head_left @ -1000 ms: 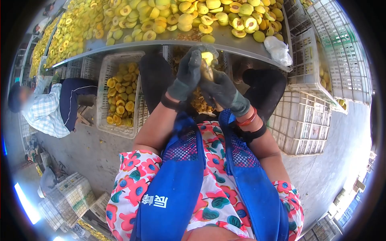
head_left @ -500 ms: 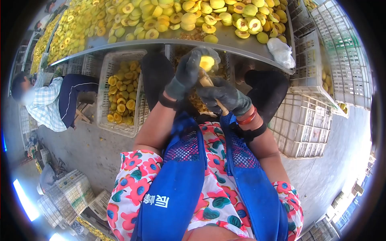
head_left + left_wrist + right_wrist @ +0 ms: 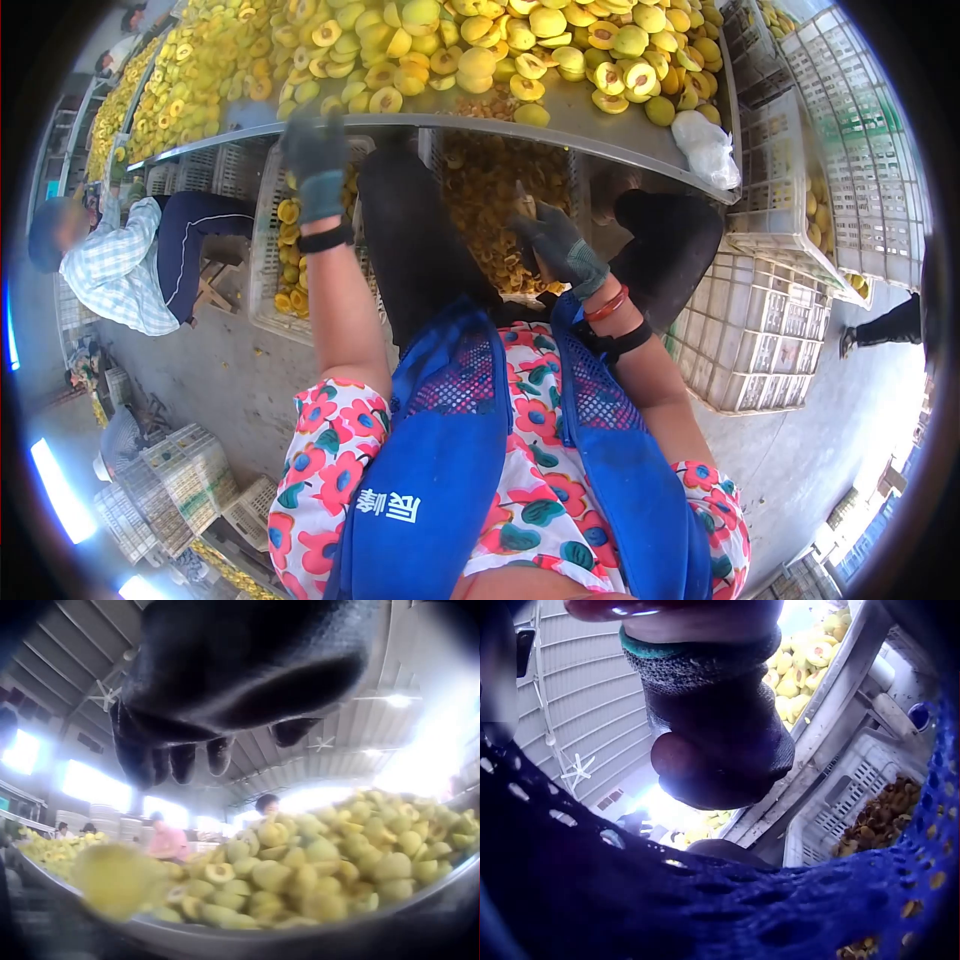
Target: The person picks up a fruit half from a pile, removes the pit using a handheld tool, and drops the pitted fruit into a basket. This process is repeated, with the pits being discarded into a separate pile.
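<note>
My gloved left hand [image 3: 318, 165] is stretched out to the left, over a white crate [image 3: 262, 290] of yellow peach halves [image 3: 290, 270]. In the left wrist view its fingers hang loosely below the palm with nothing between them. A blurred yellow peach half [image 3: 112, 881] shows below and apart from them, at the table's edge. My gloved right hand [image 3: 560, 245] grips a wooden-handled tool [image 3: 524, 202], its narrow end pointing up and away from me. In the right wrist view the curled glove [image 3: 712, 735] hides most of the tool.
A metal table [image 3: 620, 130] heaped with peach halves spans the front. Between my knees stands a crate [image 3: 810, 832] of brownish scraps. A white plastic bag [image 3: 703, 148] lies at the table's right corner. Stacked crates [image 3: 750, 320] stand right; a seated person [image 3: 125, 265] is at left.
My left hand has moved left, away from the right hand, and let go of the peach half. My right hand still grips the tool, its narrow end now pointing further upward.
</note>
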The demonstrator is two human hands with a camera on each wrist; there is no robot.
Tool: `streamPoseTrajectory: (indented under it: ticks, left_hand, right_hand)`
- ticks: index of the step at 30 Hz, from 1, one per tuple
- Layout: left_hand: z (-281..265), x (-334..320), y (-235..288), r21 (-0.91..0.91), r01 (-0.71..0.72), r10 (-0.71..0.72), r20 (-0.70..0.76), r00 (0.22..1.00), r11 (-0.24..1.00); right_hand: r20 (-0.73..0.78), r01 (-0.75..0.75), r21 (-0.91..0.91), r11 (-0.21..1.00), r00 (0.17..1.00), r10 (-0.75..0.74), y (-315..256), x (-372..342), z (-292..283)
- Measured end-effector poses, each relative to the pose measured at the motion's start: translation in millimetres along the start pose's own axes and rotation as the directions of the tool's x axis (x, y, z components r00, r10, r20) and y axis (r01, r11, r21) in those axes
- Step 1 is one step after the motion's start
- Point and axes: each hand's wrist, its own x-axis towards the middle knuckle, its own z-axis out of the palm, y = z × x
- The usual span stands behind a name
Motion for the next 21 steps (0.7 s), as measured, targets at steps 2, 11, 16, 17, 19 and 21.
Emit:
streamPoseTrajectory:
  ticks: [2,11,16,17,19,21]
  left_hand:
    - [29.7,11.0,27.4,-0.198,0.005,0.029,0.169,0.985,0.98]
    - [184.4,36.8,111.6,0.045,-0.143,0.077,0.666,0.742,0.989]
    - [168.9,34.4,118.2,-0.12,0.054,0.056,0.758,0.65,0.991]
    - [161.6,31.9,115.9,-0.177,0.103,0.069,0.757,0.65,0.979]
    - [136.4,26.2,112.6,-0.311,0.234,0.115,0.792,0.6,0.921]
    - [102.0,18.3,120.9,-0.543,0.337,0.238,0.733,0.637,0.769]
  right_hand:
    - [-0.006,0.078,-0.104,0.992,0.997,-0.079,1.1,2.7,-1.0]
    - [-0.06,0.082,0.006,0.997,0.995,-0.081,-4.9,-11.2,0.7]
    - [-0.078,0.106,0.006,0.994,0.991,-0.105,3.8,-10.9,-4.3]
    - [-0.076,0.11,0.003,0.994,0.991,-0.11,4.9,-9.7,-4.3]
    - [-0.09,0.149,-0.059,0.987,0.984,-0.153,4.2,-10.0,-2.5]
    - [-0.096,0.196,-0.075,0.978,0.975,-0.203,2.1,-9.1,-2.1]
